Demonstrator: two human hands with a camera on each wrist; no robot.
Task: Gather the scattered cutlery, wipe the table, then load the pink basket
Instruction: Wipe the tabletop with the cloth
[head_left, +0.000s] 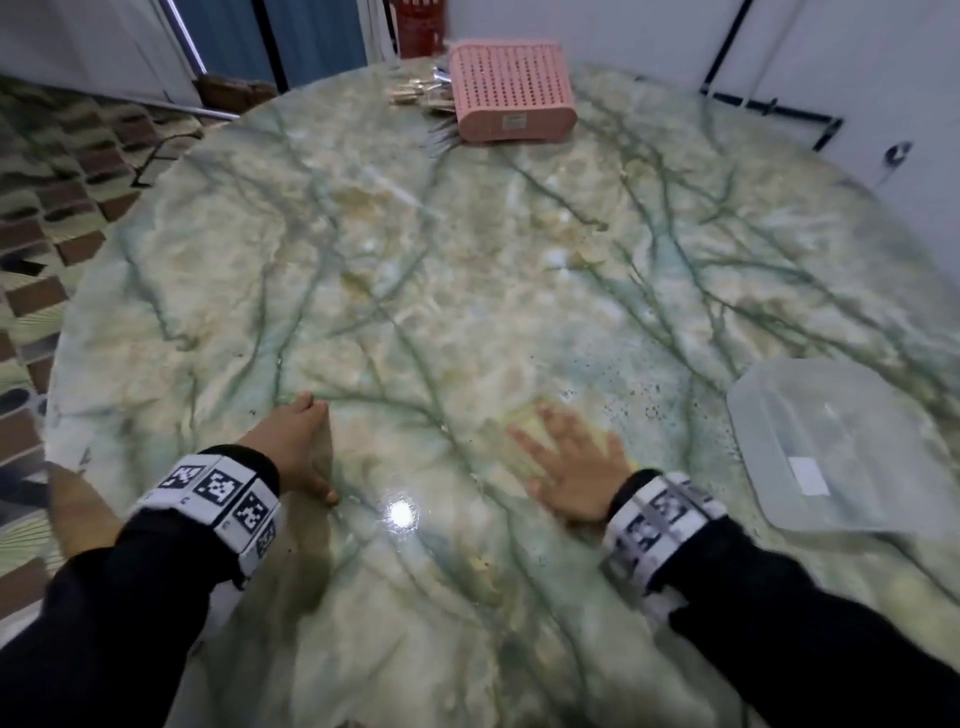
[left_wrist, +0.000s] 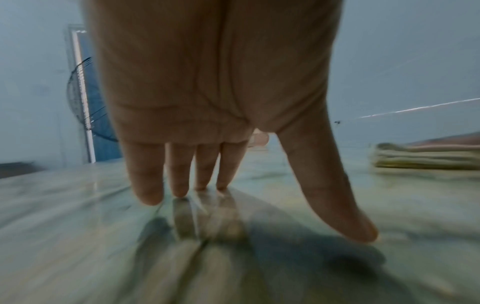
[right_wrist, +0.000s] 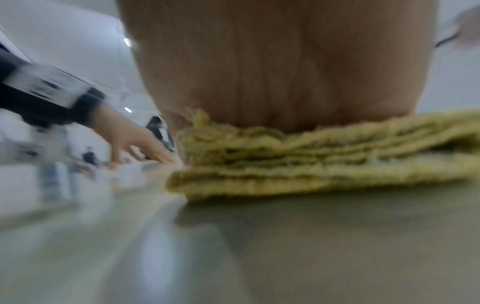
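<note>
My right hand (head_left: 566, 457) lies flat with spread fingers on a folded yellow-green cloth (head_left: 530, 418), pressing it onto the green marble table (head_left: 415, 270); the cloth (right_wrist: 324, 156) shows as a thick folded stack under my palm in the right wrist view. My left hand (head_left: 298, 441) rests with straight fingers (left_wrist: 179, 174) on the table to the left and holds nothing. The pink basket (head_left: 511, 91) lies upside down at the far edge. A pile of cutlery (head_left: 421, 93) with pale handles lies just left of it.
A clear plastic lid or box (head_left: 826, 452) lies at the right edge of the table. Dark specks (head_left: 623, 395) dot the marble right of the cloth. A patterned floor (head_left: 57, 218) lies beyond the left rim, white walls behind.
</note>
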